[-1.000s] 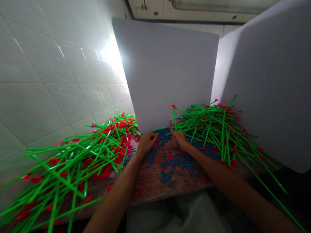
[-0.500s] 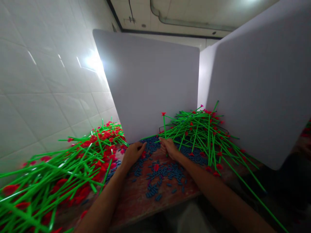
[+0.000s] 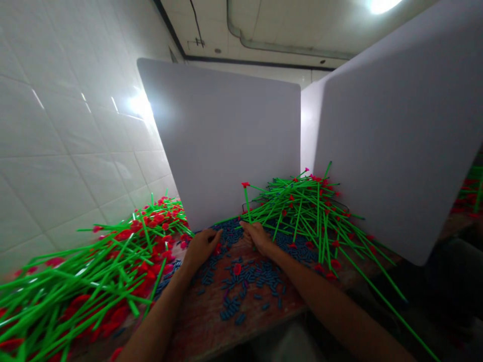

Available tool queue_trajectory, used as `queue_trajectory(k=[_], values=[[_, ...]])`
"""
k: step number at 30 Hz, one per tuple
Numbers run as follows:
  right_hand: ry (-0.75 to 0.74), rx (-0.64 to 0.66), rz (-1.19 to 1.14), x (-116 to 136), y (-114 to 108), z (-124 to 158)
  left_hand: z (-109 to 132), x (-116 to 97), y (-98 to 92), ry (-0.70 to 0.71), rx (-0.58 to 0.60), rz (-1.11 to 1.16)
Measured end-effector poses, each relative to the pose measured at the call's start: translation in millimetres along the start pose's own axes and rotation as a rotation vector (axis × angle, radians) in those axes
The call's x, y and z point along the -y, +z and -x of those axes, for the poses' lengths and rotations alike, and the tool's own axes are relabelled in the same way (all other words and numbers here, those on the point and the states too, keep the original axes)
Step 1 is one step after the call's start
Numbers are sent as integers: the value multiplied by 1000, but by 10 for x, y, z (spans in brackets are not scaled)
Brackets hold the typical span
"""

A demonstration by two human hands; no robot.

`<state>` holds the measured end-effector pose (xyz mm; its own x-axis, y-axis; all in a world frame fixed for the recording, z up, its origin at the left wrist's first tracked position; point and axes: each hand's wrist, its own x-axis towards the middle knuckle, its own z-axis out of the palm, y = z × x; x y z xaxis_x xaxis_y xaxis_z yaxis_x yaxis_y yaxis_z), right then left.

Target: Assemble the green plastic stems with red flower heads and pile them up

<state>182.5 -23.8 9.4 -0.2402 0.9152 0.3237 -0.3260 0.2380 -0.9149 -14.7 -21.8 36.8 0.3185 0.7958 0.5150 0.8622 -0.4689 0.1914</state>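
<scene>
The left hand (image 3: 202, 247) and right hand (image 3: 256, 237) sit close together near the back edge of the desk (image 3: 199, 322), a worn, reddish wooden top. The left hand's fingers (image 3: 212, 239) are curled and close together, pointing toward the right hand, with their tips just beside a small red piece (image 3: 218, 248) among the blue pieces. The right hand's fingers (image 3: 245, 230) are bunched narrowly. A single green stem (image 3: 247, 203) with a red flower head (image 3: 245, 184) rises almost upright right at those fingers, its lower end disappearing behind them. Whether either hand actually grips anything, I cannot tell.

Small blue capsule-shaped pieces (image 3: 249, 275) lie scattered under and in front of both hands, thickest along the back edge, with a loose red piece (image 3: 237, 269) among them. A heap of green stems (image 3: 311, 216) with red heads lies toward the back right corner of the desk, and a larger heap (image 3: 94, 276) fills the left side against the white tiled wall (image 3: 68, 125). One white board (image 3: 219, 141) stands behind the hands, and another (image 3: 392, 136) stands to the right.
</scene>
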Motion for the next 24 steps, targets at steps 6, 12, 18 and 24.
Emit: queue_trajectory(k=[6, 12, 18, 24], values=[[-3, 10, 4, 9, 5, -5, -1, -4, 4, 1, 2, 5], [-17, 14, 15, -62, -6, -6, -1, -6, 1, -10, 5, 27], [-58, 17, -99, 201, 28, -98, 3, 19, 19, -5, -14, 17], [29, 94, -148, 218, 50, -78, 33, 18, 50, 11, -18, 0]])
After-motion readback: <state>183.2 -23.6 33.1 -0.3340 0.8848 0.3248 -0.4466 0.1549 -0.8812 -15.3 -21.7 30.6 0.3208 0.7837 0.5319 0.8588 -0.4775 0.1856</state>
